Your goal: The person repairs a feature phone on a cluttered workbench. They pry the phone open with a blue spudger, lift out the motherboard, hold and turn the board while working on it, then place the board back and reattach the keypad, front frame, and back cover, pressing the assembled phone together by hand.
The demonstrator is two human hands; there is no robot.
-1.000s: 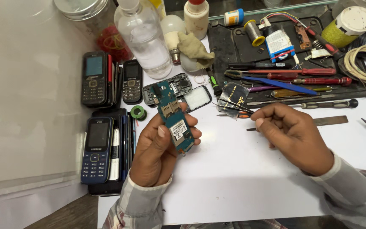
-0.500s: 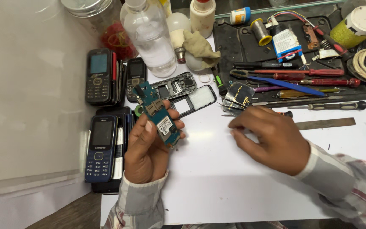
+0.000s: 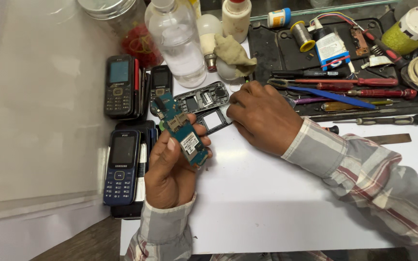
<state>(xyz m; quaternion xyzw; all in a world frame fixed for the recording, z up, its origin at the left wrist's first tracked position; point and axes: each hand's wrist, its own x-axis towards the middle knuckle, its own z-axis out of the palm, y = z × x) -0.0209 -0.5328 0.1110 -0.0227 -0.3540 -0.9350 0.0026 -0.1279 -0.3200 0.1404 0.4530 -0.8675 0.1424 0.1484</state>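
Note:
My left hand (image 3: 170, 169) holds a teal phone circuit board (image 3: 182, 130) tilted up over the white work surface, fingers wrapped around its lower half. Beyond the board, my right hand (image 3: 262, 116) lies palm down with its fingertips on a black phone frame (image 3: 214, 120). An opened grey phone housing (image 3: 201, 99) lies just behind that frame. Whether the right hand's fingers pinch anything is hidden under the hand.
Several keypad phones (image 3: 122, 164) are stacked at the left. A clear plastic bottle (image 3: 177, 41), a jar, a bulb and a cloth stand at the back. A black tray (image 3: 344, 63) holds screwdrivers, tweezers, solder wire and coiled cable at the right.
My right hand has moved left from the tool tray to the phone frame. The left hand has kept its hold on the board.

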